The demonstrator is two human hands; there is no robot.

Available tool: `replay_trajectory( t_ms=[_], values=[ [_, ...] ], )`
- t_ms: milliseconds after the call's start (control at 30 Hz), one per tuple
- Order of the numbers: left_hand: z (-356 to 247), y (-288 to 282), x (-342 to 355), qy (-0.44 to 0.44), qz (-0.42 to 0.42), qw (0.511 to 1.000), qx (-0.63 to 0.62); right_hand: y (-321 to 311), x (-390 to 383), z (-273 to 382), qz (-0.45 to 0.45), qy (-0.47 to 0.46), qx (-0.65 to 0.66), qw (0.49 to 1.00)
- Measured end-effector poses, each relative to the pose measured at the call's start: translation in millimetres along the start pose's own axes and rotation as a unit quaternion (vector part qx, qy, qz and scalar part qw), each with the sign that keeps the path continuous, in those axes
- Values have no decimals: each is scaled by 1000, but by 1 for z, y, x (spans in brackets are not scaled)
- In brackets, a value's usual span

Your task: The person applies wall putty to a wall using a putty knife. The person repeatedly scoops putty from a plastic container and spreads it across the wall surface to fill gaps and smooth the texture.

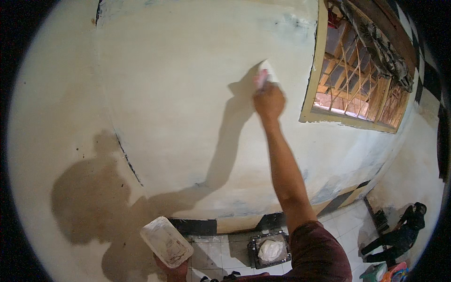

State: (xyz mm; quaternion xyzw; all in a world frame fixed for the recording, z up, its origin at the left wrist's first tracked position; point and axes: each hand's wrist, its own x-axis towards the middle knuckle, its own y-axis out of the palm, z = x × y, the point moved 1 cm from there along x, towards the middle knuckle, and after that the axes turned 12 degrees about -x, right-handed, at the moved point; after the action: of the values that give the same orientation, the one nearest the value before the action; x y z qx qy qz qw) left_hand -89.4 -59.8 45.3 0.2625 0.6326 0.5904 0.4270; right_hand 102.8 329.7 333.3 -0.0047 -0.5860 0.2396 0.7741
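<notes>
My right arm reaches up to the pale wall (178, 94). The right hand (270, 101) is closed around a flat putty scraper (268, 68) with a whitish blade and something pinkish at its grip. The blade is at the wall surface, left of the window; the hand is slightly blurred. Down at the lower left, my left hand (174, 271) grips the bottom end of a white rectangular plastic tub (167, 242), smeared with pale and brownish residue. Most of the left hand's fingers are hidden behind the tub.
A barred window (357, 70) with a yellowish frame is at upper right, dark cloth above it. Below the wall, a dark stool (256, 254) bears a white lump (271, 250). A dark-clothed figure (399, 230) is at far right, near colourful items (394, 272). A dark crack (126, 157) marks the wall.
</notes>
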Motion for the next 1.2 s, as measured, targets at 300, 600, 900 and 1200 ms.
replay_trajectory(
  t_ms=[300,600,900,1200],
  values=[
    [-26,-6,-2,55,-44,997,32,-48,-107,75,166,-315,80,931],
    [-27,-11,10,32,46,996,74,-60,47,12,-43,-371,-86,924],
    [-27,-8,19,-22,72,994,76,-46,-62,-114,48,-360,-34,931],
    [-43,-11,22,-8,71,997,29,-47,42,-51,-99,-48,44,993]
  ],
)
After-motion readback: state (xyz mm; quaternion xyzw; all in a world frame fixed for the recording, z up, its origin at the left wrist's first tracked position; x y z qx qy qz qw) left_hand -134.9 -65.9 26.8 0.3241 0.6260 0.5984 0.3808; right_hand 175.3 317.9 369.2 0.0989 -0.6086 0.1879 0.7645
